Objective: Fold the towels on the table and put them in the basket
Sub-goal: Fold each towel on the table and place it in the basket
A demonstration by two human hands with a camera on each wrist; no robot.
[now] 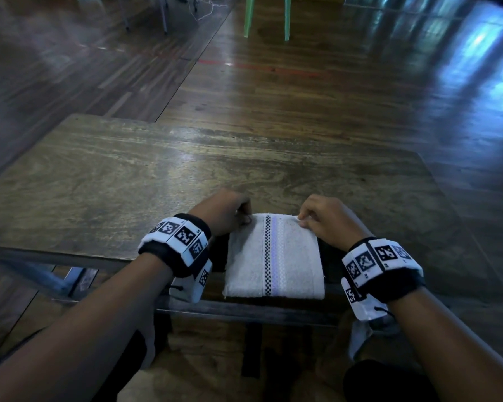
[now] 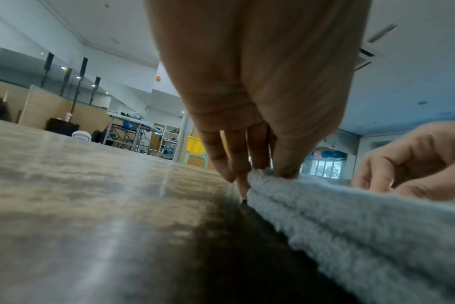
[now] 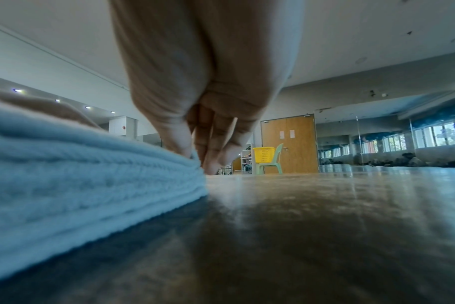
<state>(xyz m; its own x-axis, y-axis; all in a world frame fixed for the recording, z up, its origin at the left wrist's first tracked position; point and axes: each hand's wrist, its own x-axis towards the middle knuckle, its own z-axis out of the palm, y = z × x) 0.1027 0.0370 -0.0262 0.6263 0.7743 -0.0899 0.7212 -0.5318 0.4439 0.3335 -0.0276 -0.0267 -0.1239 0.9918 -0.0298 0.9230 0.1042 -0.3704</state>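
One folded towel (image 1: pixel 273 256) lies on the table (image 1: pixel 128 175), its two far corners pinched by left hand (image 1: pixel 224 211) and right hand (image 1: pixel 328 219).

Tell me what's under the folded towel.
The towel lies on the wooden table, each hand, left and right, pinching a far corner. Anything beneath it is covered.

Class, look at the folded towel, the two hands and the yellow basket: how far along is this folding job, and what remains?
Done: the white towel lies on the table folded into a layered rectangle. In hand: the left hand and right hand each pinch a far corner, thumb on top. Left: carrying it to the yellow basket, which sits on a green chair across the floor. No other towel shows on the table.
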